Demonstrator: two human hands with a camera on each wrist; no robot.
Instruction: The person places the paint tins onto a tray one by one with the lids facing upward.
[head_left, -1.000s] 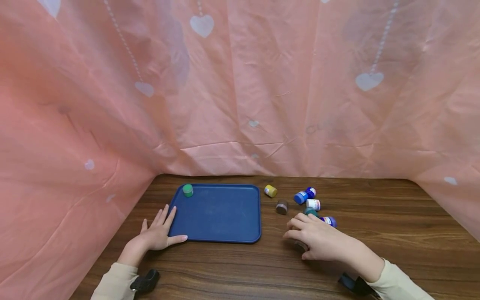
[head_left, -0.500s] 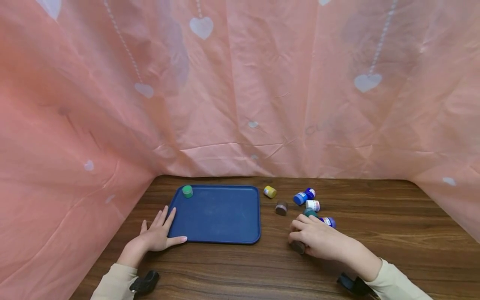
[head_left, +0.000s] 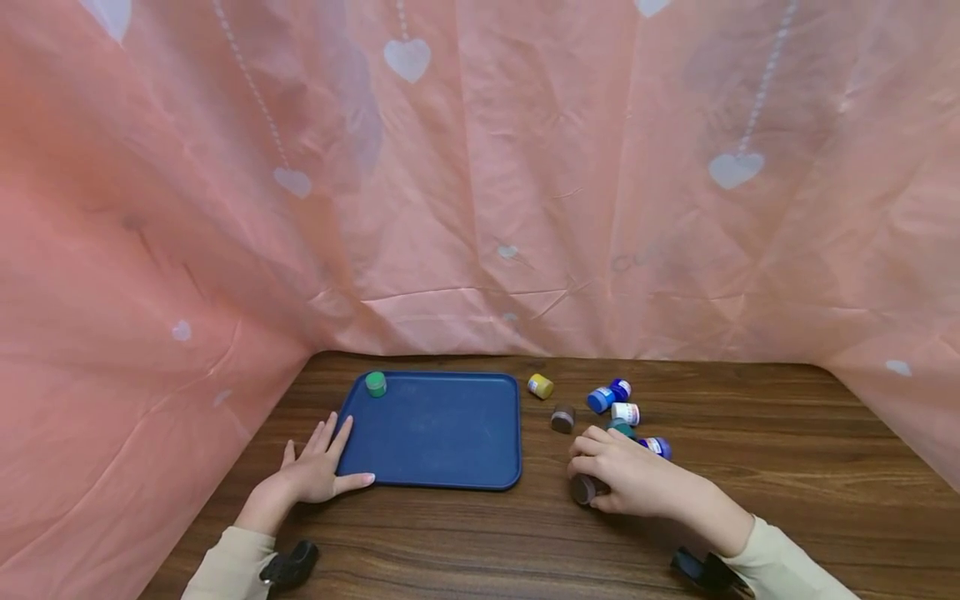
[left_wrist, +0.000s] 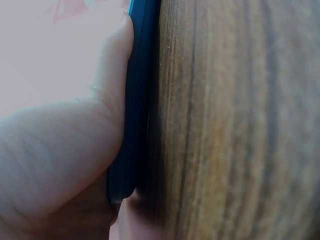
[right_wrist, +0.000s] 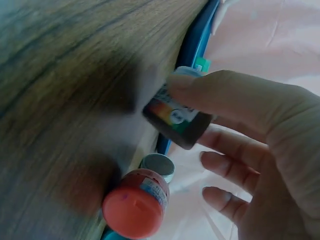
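Wood-grain table [head_left: 787, 467], dark brown, a soft sheen on it, streaky and smooth. The blue tray [head_left: 438, 429] at its ten o'clock looks like moulded plastic, matt, with a rounded smooth rim. Behind, from nine round to three o'clock, the pink backdrop [head_left: 480, 183] is thin plastic sheeting, creased, faintly shiny. In the right hand [head_left: 637, 482], a dark little pot [right_wrist: 178, 119]: glossy printed label, plastic look. The orange-capped pot [right_wrist: 135, 205] has a smooth satin cap.

The head camera looks forward and down from 6 o'clock across the table [head_left: 750, 450]. Both wrist cameras sit very near it; all three share the blue tray [head_left: 442, 429].
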